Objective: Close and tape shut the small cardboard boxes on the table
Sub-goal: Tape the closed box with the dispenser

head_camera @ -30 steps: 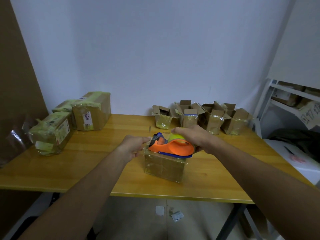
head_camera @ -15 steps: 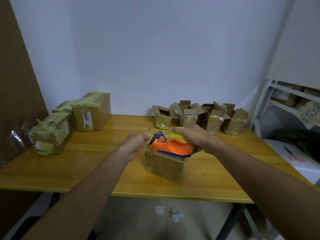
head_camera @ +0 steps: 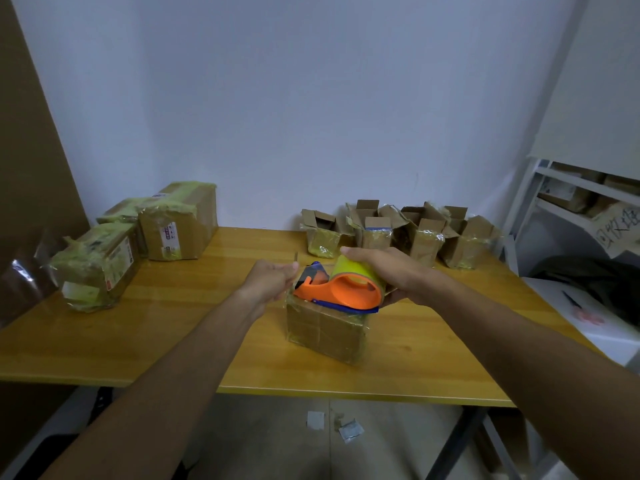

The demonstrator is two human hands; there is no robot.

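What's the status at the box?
Right hand grips tape dispenser over closed box. Left hand pinches the tape end. Open boxes wait behind; nothing in the way.

Taped box [head_camera: 325,332] sits mid-table [head_camera: 173,341], tape dispenser [head_camera: 341,289] on top of it. Open boxes [head_camera: 398,233] line the back edge, sealed parcels [head_camera: 138,240] far left.

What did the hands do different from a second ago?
The left hand has pulled the tape end a little away from the orange tape dispenser, which the right hand has tilted up slightly. The box under them stayed put.
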